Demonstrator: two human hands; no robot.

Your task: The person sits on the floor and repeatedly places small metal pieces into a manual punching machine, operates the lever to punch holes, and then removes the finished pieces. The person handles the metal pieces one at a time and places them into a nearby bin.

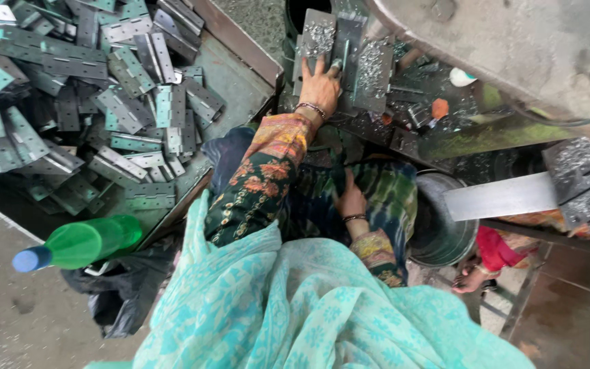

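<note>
1. The left hand is reaching forward with fingers spread, pressing flat on a grey metal plate that is lying on the machine bed, just under the machine's heavy grey body.
2. The plate is carrying a scatter of bright metal chips; a second chip-covered plate is lying just beside it on the right.
3. The right hand is resting palm down on the lap, fingers loosely together and holding nothing.
4. For a steady hold, the person is best keeping the palm flat and the fingertips clear of the chips and plate edges, which are probably sharp.
5. A heap of grey and green hinges is lying in a tray on the left, well apart from both hands.
6. A green bottle is lying near the tray; a metal bucket is standing under the bed, though its contents are hard to make out.
</note>
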